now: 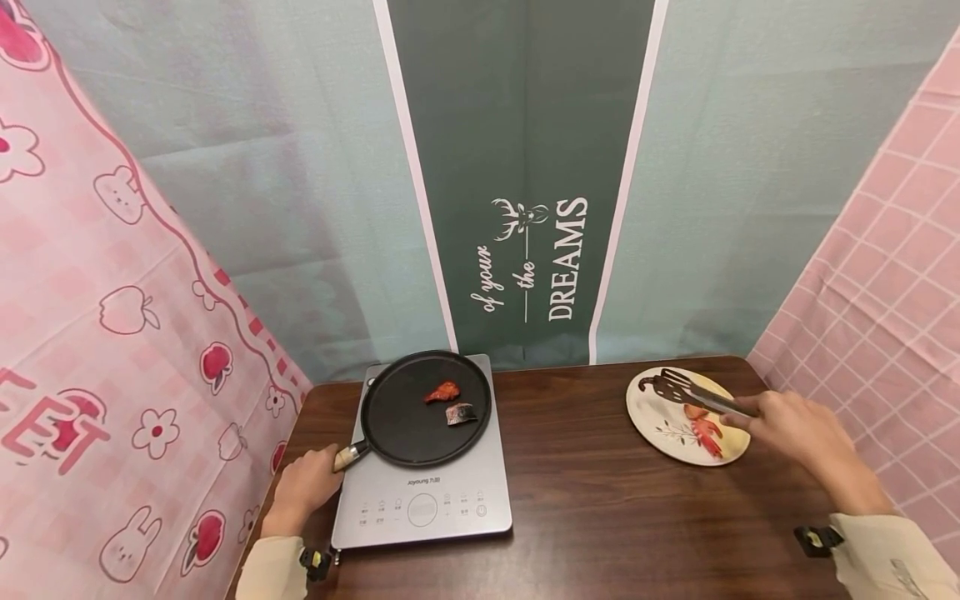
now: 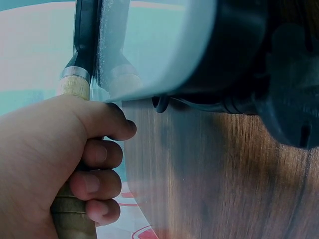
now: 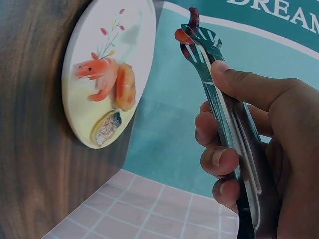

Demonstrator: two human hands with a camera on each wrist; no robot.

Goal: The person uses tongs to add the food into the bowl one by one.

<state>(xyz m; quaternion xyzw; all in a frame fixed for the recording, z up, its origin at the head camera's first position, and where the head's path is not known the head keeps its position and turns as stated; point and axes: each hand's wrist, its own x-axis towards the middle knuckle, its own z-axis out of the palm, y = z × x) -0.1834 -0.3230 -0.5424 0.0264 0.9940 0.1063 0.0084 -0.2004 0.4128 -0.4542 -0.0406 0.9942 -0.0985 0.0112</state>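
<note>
My left hand grips the wooden handle of a round black frying pan. Inside the pan lie a reddish chicken piece and a fish chunk with dark skin. My right hand holds metal tongs above a plate. Between the tong tips is a dark red, curled piece of food, possibly a tentacle; its exact kind is unclear. On the plate are a shrimp, a browned oblong piece and another fish chunk.
The pan sits on a silver induction cooker at the left of the brown wooden table. Table surface separates cooker and plate. Fabric curtains hang behind and on both sides. Each wrist wears a black camera strap.
</note>
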